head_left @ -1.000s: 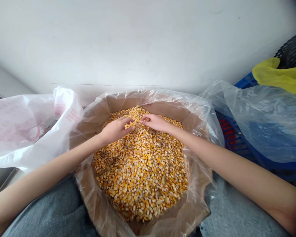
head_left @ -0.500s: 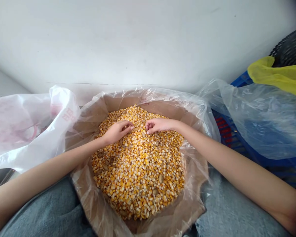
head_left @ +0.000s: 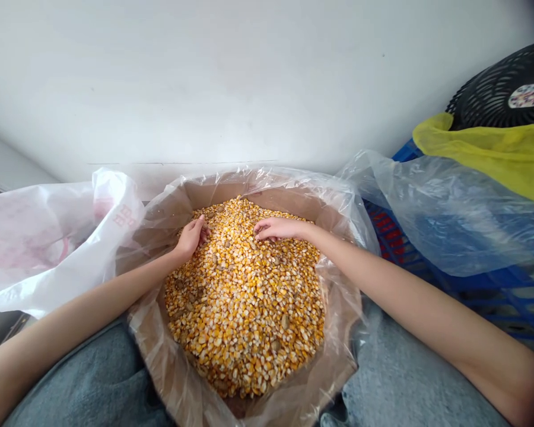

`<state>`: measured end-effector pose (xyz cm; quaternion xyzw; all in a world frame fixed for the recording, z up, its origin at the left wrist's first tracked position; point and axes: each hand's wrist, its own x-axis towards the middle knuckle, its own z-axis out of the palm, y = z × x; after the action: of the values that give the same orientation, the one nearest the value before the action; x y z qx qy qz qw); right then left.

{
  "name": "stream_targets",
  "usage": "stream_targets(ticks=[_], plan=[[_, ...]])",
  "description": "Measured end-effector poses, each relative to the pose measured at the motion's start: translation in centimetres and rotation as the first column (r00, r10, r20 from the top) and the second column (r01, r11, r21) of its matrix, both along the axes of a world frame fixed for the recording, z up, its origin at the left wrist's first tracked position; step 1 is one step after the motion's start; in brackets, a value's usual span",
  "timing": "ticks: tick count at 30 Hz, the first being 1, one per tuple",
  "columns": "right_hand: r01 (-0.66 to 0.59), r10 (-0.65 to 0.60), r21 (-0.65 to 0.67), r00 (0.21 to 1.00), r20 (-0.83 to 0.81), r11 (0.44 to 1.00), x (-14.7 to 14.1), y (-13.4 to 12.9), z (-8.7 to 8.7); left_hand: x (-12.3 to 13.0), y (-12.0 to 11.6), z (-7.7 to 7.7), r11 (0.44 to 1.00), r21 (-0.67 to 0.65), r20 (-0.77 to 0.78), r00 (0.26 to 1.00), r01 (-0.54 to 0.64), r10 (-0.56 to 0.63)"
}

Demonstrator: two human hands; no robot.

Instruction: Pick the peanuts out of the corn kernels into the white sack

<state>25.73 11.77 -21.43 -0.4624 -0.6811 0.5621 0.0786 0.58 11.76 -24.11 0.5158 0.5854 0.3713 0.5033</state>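
Yellow and white corn kernels (head_left: 244, 308) fill a brown box lined with a clear plastic bag (head_left: 338, 362), which stands between my legs. Several darker brown lumps lie among the kernels, one of them (head_left: 285, 321) on the right side of the heap. At the heap's upper left, my left hand (head_left: 193, 237) is turned on its side with curled fingers; what they hold, if anything, is hidden. My right hand (head_left: 273, 228) rests on the kernels near the top middle, its fingers bent and closed round something too small to name.
A white plastic bag with pink print (head_left: 40, 231) lies at the left. Blue crates (head_left: 485, 296) stand at the right under a clear plastic sheet (head_left: 458, 219), a yellow bag (head_left: 507, 148) and a black fan (head_left: 498, 89). A white wall (head_left: 231, 77) rises behind.
My left hand has moved left, away from my right hand, and turned on its side. My right hand has shifted slightly left. The view has turned a little to the right.
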Motion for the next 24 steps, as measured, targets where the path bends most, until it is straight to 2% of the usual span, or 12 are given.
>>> stream_targets(ticks=[6, 8, 11, 12, 15, 18, 21, 24], plan=[[0.052, -0.056, -0.035, 0.993, -0.103, 0.998, 0.0, 0.2, 0.1, -0.1, 0.0, -0.2, 0.999, 0.051, 0.000, 1.000, -0.008, 0.008], [0.096, -0.095, 0.008, 0.993, -0.066, 0.995, -0.3, 0.1, 0.3, -0.2, 0.0, -0.4, 0.996, 0.083, -0.025, 0.999, -0.025, 0.027], [0.186, -0.194, 0.153, 0.980, 0.034, 0.970, -1.2, -0.5, 0.7, -0.3, -0.1, -0.7, 0.990, 0.143, -0.077, 0.997, -0.012, 0.024], [0.204, -0.220, 0.223, 0.974, 0.051, 0.953, -1.6, -0.8, 0.8, -0.4, -0.2, -0.7, 0.984, 0.177, -0.113, 0.993, -0.019, 0.039], [0.222, -0.270, 0.428, 0.961, 0.055, 0.876, -2.6, -1.8, 0.2, -0.5, -0.6, -0.7, 0.956, 0.285, -0.223, 0.975, 0.075, -0.010], [0.196, -0.266, 0.608, 0.964, 0.026, 0.770, -2.9, -2.1, -0.8, -0.6, -1.3, 0.0, 0.927, 0.327, -0.318, 0.945, 0.186, -0.077], [0.167, -0.263, 0.688, 0.964, 0.036, 0.706, -2.9, -2.4, -1.1, -0.8, -2.7, 1.6, 0.889, 0.356, -0.382, 0.913, 0.288, -0.143], [0.188, -0.296, 0.704, 0.954, 0.034, 0.685, -3.1, -3.5, -0.8, -1.2, -4.3, 3.1, 0.865, 0.352, -0.443, 0.878, 0.357, -0.181]])
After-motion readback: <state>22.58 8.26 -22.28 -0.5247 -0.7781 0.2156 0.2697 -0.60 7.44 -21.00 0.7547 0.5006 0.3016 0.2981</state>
